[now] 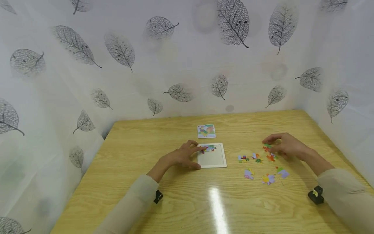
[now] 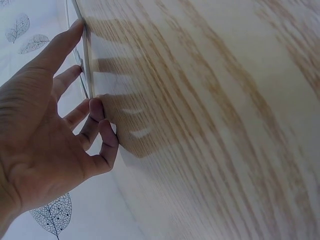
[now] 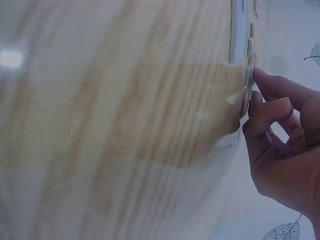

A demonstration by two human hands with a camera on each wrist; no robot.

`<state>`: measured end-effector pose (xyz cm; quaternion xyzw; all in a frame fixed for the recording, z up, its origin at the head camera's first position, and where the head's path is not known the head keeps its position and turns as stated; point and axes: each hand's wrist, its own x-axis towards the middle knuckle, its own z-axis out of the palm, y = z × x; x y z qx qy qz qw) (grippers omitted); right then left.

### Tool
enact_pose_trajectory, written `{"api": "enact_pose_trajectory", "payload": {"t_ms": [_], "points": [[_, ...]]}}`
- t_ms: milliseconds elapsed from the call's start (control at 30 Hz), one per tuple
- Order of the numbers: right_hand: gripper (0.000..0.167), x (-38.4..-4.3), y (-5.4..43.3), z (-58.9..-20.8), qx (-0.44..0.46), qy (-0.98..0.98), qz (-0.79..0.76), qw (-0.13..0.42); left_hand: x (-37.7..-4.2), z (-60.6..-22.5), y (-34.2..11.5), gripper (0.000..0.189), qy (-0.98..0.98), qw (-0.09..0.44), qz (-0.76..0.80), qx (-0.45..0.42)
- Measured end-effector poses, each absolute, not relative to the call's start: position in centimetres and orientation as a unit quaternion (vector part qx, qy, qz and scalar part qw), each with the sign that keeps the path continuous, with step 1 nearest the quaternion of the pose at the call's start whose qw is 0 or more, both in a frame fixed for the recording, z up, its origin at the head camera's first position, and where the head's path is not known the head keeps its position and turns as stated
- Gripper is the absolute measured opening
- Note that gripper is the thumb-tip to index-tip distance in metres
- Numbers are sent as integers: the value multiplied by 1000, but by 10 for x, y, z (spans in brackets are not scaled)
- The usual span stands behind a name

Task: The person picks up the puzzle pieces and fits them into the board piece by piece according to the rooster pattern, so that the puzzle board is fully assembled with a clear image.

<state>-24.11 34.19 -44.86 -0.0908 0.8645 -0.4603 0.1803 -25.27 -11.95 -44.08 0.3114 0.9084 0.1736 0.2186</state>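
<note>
A white-framed puzzle tray (image 1: 223, 156) lies on the table, with a few joined puzzle pieces (image 1: 210, 148) along its upper edge. My left hand (image 1: 182, 156) spans the tray's left side; its index finger reaches over those pieces and its thumb is at the lower left corner. In the left wrist view, the fingers spread along the tray's edge. My right hand (image 1: 287, 145) is low over loose red and green puzzle pieces (image 1: 266, 148), with thumb and forefinger apart around them. The right wrist view shows its fingertips right at the edges of flat pieces (image 3: 249, 75).
A picture card (image 1: 206, 131) lies just behind the tray. More loose pieces are scattered right of it, among them a purple and green one (image 1: 282, 172) and a yellow and purple one (image 1: 268, 178). A leaf-patterned curtain (image 1: 187, 58) borders the wooden table (image 1: 140, 139).
</note>
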Motion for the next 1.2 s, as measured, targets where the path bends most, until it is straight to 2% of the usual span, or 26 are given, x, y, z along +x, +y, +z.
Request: {"api": "enact_pose_trajectory", "payload": {"t_ms": [267,500,767,1200], "points": [[39,-244,336,-449,-82,872,-456,161,-254,-442,-119,82,909,218,173,311],[46,-242,336,-448,-87,864,-465,172,-254,-443,-119,83,908,218,174,313],[46,-242,331,-447,-99,866,-460,167,-251,-440,-119,81,908,217,175,312],[38,-254,285,-441,-134,839,-489,199,-249,-435,-118,81,909,215,176,311]]}}
